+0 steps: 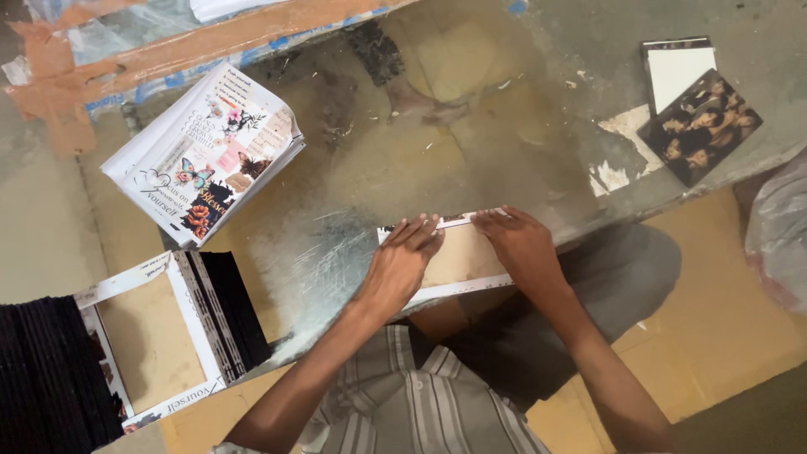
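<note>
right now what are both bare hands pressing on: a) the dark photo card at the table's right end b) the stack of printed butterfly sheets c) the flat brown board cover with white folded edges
c: the left hand and right hand both rest on the brown board cover at the table's near edge.

board under hands: both the left hand point(397, 267) and the right hand point(521, 245) lie flat on a brown cover board point(458, 259), hiding most of its two ends; its near edge is partly masked by the forearms.
printed strip at board's far edge: too small to make out.
black stack point(46, 378): cut off by the left and bottom edges.
open cover at lower left point(151, 336): its lower corner runs out of frame.
clear plastic bag point(782, 235): cut by the right edge, contents unclear.
white sheets at top point(223, 7): only a sliver shows.
person's torso: striped shirt point(420, 403) cropped at bottom.
</note>
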